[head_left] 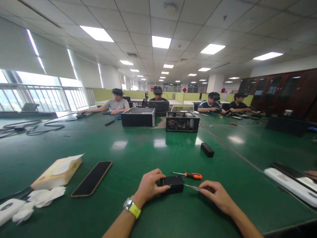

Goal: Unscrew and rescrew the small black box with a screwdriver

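Head view: left fingers clamped on black box; right fingers pinch slim tool, tip at box end.

"What am I holding in my left grip?"

"From my station I see a small black box, oblong and straight-edged, with a flat dark top. It lies on its long side, one end pointing right, the other end covered by fingers and thumb."

"Is it down on the bench?"

"It's right at the green surface, but I can't tell whether it rests there or is lifted slightly."

"And in my right grip?"

"I have a slim tool with a thin, pale shaft, held nearly level, tip to the left. The tip meets the box's right end; I can't make out whether it's inserted. My fingers hide the rear part."
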`<state>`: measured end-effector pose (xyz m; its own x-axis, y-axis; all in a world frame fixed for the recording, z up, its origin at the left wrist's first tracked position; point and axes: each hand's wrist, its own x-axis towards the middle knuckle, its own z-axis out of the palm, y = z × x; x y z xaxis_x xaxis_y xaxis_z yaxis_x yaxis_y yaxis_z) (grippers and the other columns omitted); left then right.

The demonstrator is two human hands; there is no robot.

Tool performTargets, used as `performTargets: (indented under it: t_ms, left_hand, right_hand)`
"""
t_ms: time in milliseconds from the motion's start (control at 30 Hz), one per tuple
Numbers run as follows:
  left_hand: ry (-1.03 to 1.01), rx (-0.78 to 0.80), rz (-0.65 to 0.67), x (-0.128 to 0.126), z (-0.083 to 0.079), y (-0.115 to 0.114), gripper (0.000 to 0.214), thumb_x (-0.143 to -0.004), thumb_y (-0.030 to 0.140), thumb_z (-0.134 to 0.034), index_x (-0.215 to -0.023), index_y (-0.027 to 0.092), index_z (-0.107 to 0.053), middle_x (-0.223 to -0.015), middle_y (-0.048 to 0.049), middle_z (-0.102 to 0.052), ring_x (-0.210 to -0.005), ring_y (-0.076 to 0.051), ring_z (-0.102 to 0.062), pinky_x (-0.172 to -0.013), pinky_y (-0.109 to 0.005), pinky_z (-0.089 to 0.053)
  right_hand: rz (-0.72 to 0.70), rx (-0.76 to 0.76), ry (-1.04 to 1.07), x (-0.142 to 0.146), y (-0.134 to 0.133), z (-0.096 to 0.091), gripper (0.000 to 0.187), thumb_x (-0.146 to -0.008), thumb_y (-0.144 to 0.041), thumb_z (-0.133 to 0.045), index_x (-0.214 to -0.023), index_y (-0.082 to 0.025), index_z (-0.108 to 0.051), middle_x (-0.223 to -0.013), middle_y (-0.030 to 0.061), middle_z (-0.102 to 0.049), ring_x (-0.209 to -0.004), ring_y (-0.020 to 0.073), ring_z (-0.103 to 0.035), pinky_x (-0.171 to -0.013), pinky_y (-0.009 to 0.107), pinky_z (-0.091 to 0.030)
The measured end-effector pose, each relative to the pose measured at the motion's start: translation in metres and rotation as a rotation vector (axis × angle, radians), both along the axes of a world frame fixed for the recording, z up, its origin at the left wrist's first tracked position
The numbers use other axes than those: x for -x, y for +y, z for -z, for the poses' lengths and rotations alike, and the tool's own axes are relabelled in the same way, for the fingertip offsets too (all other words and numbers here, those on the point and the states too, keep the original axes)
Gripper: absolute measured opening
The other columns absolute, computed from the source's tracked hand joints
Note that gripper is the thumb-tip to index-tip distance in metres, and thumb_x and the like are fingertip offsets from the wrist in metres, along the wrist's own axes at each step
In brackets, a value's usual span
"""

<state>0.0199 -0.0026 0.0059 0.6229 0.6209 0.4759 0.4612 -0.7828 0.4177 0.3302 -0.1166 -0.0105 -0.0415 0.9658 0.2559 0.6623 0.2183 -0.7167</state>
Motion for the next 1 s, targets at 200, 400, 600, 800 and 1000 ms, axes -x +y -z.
performTargets:
  t_ms: [200,400,600,800,1000]
  left_hand:
    - [0.009,-0.01,0.005,0.0,0.001,0.001,0.03,-0.078,0.044,-0.076,-0.093,0.018,-0.075,-0.089,-0.0036,-0.068,-0.079,-0.019,-0.064,-0.069,-0.024,-0.049]
    - [0.015,0.0,0.003,0.0,0.001,0.001,0.031,-0.077,0.044,-0.076,-0.094,0.018,-0.074,-0.091,-0.0041,-0.067,-0.081,-0.02,-0.065,-0.071,-0.026,-0.049]
    - [0.017,0.032,0.021,0.0,0.002,0.003,0.033,-0.078,0.046,-0.075,-0.095,0.019,-0.071,-0.091,-0.003,-0.067,-0.081,-0.019,-0.064,-0.071,-0.025,-0.049]
    - [0.011,0.058,0.034,0.0,0.002,0.003,0.034,-0.076,0.045,-0.078,-0.098,0.019,-0.07,-0.092,-0.0027,-0.068,-0.081,-0.02,-0.064,-0.071,-0.026,-0.048]
    - [-0.015,0.075,0.028,-0.001,0.002,0.001,0.031,-0.076,0.041,-0.076,-0.097,0.02,-0.071,-0.092,-0.003,-0.069,-0.083,-0.021,-0.064,-0.074,-0.027,-0.049]
  right_hand:
    - [-0.015,0.006,-0.006,0.007,0.005,0.0,0.029,-0.085,-0.045,-0.06,-0.084,-0.019,-0.074,-0.078,0.0031,-0.07,-0.069,0.0198,-0.059,-0.065,0.029,-0.044]
    - [-0.012,-0.004,-0.018,0.01,0.011,-0.008,0.028,-0.087,-0.043,-0.058,-0.086,-0.018,-0.071,-0.079,0.0035,-0.067,-0.07,0.0191,-0.058,-0.066,0.029,-0.043]
    - [-0.106,0.054,-0.087,0.005,0.033,-0.037,0.02,-0.083,-0.034,-0.061,-0.088,-0.018,-0.073,-0.08,0.0022,-0.068,-0.07,0.0173,-0.057,-0.064,0.027,-0.042]
    - [-0.125,0.098,-0.194,0.004,0.057,-0.056,0.031,-0.089,-0.038,-0.052,-0.077,-0.018,-0.073,-0.072,0.0006,-0.068,-0.07,0.0175,-0.059,-0.064,0.026,-0.041]
    - [0.074,0.031,-0.307,0.027,0.053,-0.024,0.037,-0.095,-0.039,-0.045,-0.069,-0.021,-0.065,-0.068,0.0025,-0.066,-0.066,0.0192,-0.059,-0.062,0.028,-0.038]
